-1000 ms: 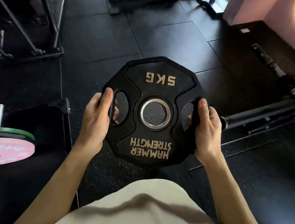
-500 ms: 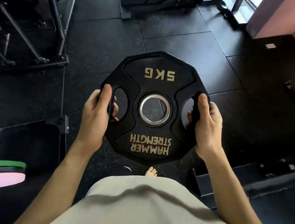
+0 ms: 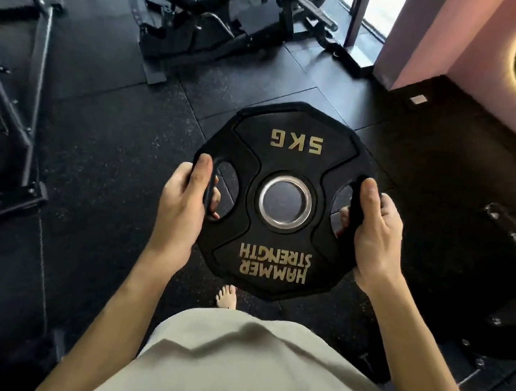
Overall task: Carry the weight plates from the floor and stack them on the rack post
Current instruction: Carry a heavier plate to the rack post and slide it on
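Black 5 kg weight plate point(image 3: 285, 202) held flat between both hands, above the floor point(image 3: 119, 152). Left hand point(image 3: 183, 209) curled round its left grip slot, right hand point(image 3: 372, 232) round the right one.

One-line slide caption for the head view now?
Left hand and right hand grip a 5 kg plate above the gym floor.

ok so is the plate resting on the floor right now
No, the 5 kg plate is held up in the air, the left hand and right hand each gripping a side handle, with a bare foot showing below.
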`<action>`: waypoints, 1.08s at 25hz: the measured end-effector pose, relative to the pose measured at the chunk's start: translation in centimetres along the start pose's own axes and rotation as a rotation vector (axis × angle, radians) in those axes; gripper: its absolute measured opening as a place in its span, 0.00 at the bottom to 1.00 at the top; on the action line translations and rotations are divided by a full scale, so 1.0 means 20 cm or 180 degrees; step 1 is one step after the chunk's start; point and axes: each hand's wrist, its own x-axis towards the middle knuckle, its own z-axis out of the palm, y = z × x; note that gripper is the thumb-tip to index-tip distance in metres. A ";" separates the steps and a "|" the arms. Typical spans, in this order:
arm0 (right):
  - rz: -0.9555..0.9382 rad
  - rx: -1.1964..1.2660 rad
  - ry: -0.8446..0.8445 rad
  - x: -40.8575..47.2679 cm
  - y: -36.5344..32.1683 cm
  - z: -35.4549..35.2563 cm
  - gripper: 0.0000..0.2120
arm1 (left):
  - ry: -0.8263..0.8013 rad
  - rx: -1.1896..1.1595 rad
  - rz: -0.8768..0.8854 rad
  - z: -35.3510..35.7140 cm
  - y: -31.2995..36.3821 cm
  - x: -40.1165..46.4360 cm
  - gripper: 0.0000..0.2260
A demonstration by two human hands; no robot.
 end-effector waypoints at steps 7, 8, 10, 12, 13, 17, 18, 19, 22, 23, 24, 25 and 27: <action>-0.0105 -0.0050 0.0805 0.78 -0.16 0.21 0.18 | -0.0805 0.0034 0.0014 0.39 0.18 1.01 0.15; -0.0124 -0.0031 0.0892 0.92 -0.18 0.21 0.18 | -0.0881 0.0016 0.0035 0.47 0.19 1.15 0.15; -0.0135 -0.0015 0.0995 1.17 -0.20 0.22 0.18 | -0.0987 0.0037 0.0070 0.64 0.21 1.40 0.15; -0.0146 -0.0007 0.1056 1.50 -0.24 0.21 0.19 | -0.1075 0.0027 0.0107 0.85 0.23 1.70 0.15; -0.0131 -0.0028 0.1105 1.65 -0.28 0.20 0.19 | -0.1067 0.0034 0.0102 0.96 0.25 1.84 0.15; -0.0146 -0.0033 0.1203 2.24 -0.47 0.18 0.18 | -0.1136 0.0052 0.0174 1.34 0.36 2.33 0.18; -0.0153 -0.0051 0.1216 2.36 -0.51 0.18 0.18 | -0.1122 0.0022 0.0178 1.41 0.39 2.42 0.17; -0.0181 -0.0073 0.1197 2.50 -0.55 0.19 0.18 | -0.1135 -0.0017 0.0194 1.50 0.41 2.53 0.17; -0.0220 -0.0092 0.1250 2.92 -0.63 0.19 0.19 | -0.1258 -0.0087 0.0180 1.74 0.45 2.91 0.17; -0.0228 -0.0081 0.1278 3.06 -0.64 0.20 0.19 | -0.1295 -0.0125 0.0164 1.83 0.46 3.04 0.17; -0.0233 -0.0074 0.1301 3.21 -0.66 0.20 0.19 | -0.1342 -0.0157 0.0150 1.92 0.47 3.19 0.16; -0.0244 -0.0066 0.1338 3.37 -0.68 0.21 0.18 | -0.1400 -0.0177 0.0146 2.01 0.48 3.33 0.16; -0.0293 -0.0009 0.1418 3.64 -0.72 0.24 0.18 | -0.1559 -0.0214 0.0194 2.18 0.51 3.60 0.15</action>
